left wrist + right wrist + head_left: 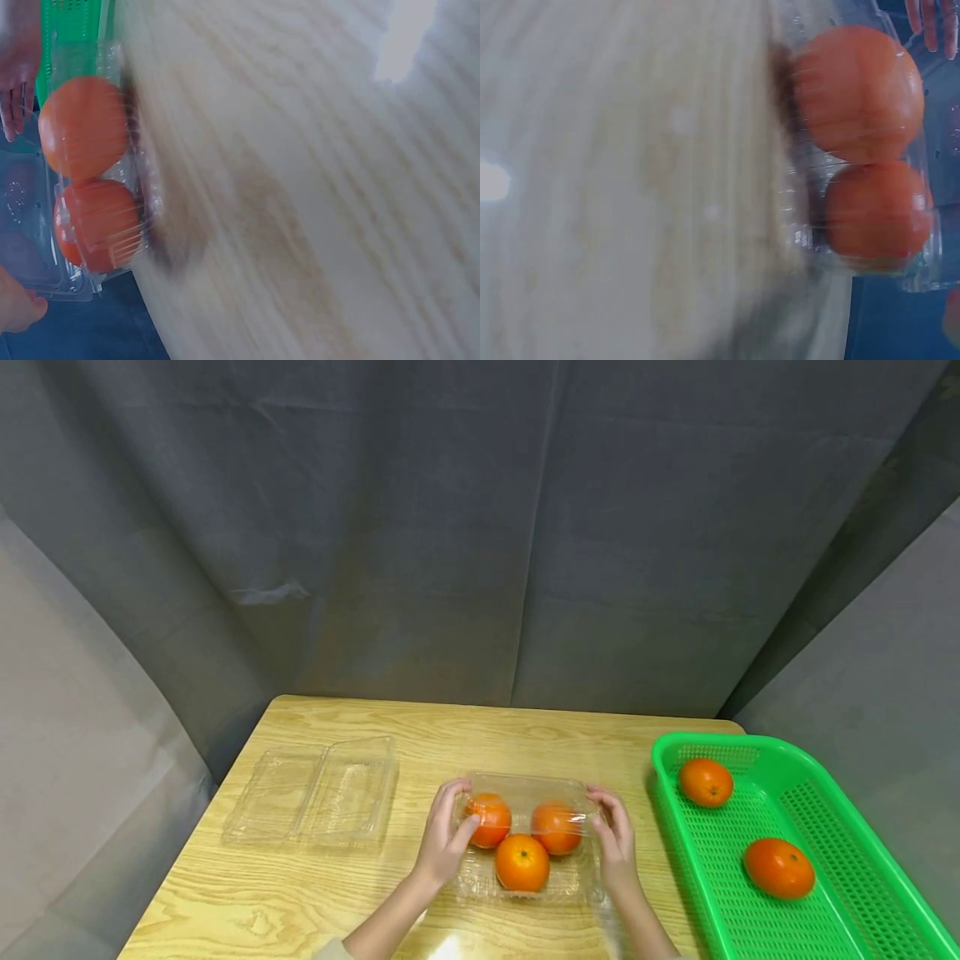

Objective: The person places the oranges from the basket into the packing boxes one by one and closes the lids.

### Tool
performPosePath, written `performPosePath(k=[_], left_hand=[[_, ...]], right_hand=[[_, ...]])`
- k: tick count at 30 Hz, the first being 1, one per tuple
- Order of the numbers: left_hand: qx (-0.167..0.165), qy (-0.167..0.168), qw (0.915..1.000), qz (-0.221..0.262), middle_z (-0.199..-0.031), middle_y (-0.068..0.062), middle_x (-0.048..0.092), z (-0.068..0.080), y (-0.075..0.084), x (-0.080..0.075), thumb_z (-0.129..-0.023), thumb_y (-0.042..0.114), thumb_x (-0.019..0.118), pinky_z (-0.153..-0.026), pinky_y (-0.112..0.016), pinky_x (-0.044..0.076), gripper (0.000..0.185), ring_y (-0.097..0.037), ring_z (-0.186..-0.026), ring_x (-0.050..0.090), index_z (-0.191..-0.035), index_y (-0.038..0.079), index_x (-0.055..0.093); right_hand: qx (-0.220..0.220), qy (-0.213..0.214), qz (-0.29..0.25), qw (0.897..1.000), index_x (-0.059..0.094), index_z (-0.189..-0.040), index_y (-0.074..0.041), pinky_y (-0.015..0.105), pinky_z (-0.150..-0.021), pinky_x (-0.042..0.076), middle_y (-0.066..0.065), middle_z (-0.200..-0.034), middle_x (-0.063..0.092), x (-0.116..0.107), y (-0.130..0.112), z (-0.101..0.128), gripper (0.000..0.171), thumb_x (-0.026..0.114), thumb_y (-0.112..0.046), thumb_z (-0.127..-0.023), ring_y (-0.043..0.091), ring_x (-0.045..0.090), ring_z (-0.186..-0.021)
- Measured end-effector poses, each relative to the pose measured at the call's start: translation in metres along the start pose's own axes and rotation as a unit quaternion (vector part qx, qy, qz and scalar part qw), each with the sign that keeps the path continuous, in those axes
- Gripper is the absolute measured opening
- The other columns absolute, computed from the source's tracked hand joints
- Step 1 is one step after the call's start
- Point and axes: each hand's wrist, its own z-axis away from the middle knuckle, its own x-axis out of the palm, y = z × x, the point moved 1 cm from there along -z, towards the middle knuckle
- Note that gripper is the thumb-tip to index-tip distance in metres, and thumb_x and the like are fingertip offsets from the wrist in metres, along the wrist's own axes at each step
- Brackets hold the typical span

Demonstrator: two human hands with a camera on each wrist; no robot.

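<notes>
A clear plastic clamshell box (566, 887) holds three oranges, one of them a front orange (522, 863) between and nearer than the other two. Its hinged lid (528, 787) is tilted up over the back oranges. My left hand (444, 835) grips the lid's left end, thumb in front and fingers behind. At the right end, my right hand (617, 839) holds the lid the same way. In the left wrist view, a thumb (19, 304) lies at the lid's edge; two oranges show through the clear wall, as in the right wrist view.
On the left of the wooden table (247, 902) lies another clear clamshell box (303, 802), opened out. A green plastic basket (678, 852) stands at the right with a far orange (706, 782) and a nearer orange (779, 868) in it. A grey curtain (420, 543) hangs behind.
</notes>
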Motion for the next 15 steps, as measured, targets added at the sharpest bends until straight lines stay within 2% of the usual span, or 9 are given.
performPosePath(k=[2,5,7,10,12,15], left_hand=[[0.001,-0.008,1.0000,0.002,-0.122,-0.021,0.048,0.004,-0.004,0.000,-0.079,0.011,0.052,-0.097,-0.054,0.032,0.039,-0.032,-0.117,0.044,-0.116,-0.003,0.048],[0.010,-0.015,0.9998,0.005,-0.126,-0.020,0.047,0.010,-0.007,0.000,-0.078,0.013,0.053,-0.096,-0.058,0.030,0.040,-0.032,-0.120,0.042,-0.114,-0.003,0.049],[0.020,-0.021,0.9996,0.004,-0.125,-0.022,0.046,0.011,-0.002,-0.003,-0.077,0.010,0.054,-0.094,-0.060,0.031,0.039,-0.036,-0.119,0.042,-0.112,-0.006,0.049],[0.033,-0.034,0.9988,-0.011,-0.126,-0.020,0.045,0.016,-0.005,-0.004,-0.077,0.009,0.056,-0.092,-0.060,0.033,0.038,-0.037,-0.119,0.041,-0.112,-0.005,0.049],[0.031,-0.047,0.9982,-0.021,-0.126,-0.023,0.044,0.020,-0.007,-0.006,-0.078,0.009,0.057,-0.091,-0.061,0.034,0.038,-0.039,-0.119,0.040,-0.112,-0.005,0.049],[0.018,-0.066,0.9969,-0.040,-0.130,-0.022,0.042,0.027,-0.016,-0.006,-0.078,0.014,0.057,-0.092,-0.060,0.035,0.041,-0.036,-0.122,0.038,-0.114,-0.004,0.049]], right_hand=[[-0.013,-0.004,0.022,1.000,0.039,-0.107,0.025,0.017,-0.100,0.026,0.015,-0.116,0.048,-0.001,0.001,0.004,0.025,0.036,0.017,-0.083,0.021,0.042,-0.113],[-0.009,-0.011,0.047,0.999,0.038,-0.112,0.024,0.017,-0.101,0.026,0.024,-0.118,0.043,-0.004,0.003,0.011,0.029,0.038,0.017,-0.083,0.019,0.041,-0.116],[0.001,-0.022,0.063,0.998,0.038,-0.115,0.023,0.017,-0.102,0.026,0.028,-0.120,0.040,-0.006,0.003,0.015,0.032,0.039,0.016,-0.084,0.016,0.040,-0.119],[-0.011,-0.043,0.077,0.996,0.038,-0.119,0.021,0.018,-0.103,0.025,0.033,-0.122,0.039,-0.010,0.004,0.020,0.036,0.040,0.018,-0.083,0.014,0.038,-0.123],[-0.030,-0.058,0.086,0.994,0.039,-0.119,0.021,0.018,-0.104,0.025,0.035,-0.123,0.038,-0.012,0.004,0.023,0.037,0.041,0.019,-0.082,0.016,0.037,-0.125],[-0.038,-0.079,0.094,0.992,0.041,-0.118,0.020,0.017,-0.104,0.025,0.038,-0.125,0.036,-0.015,0.002,0.027,0.038,0.042,0.021,-0.080,0.018,0.035,-0.127]])
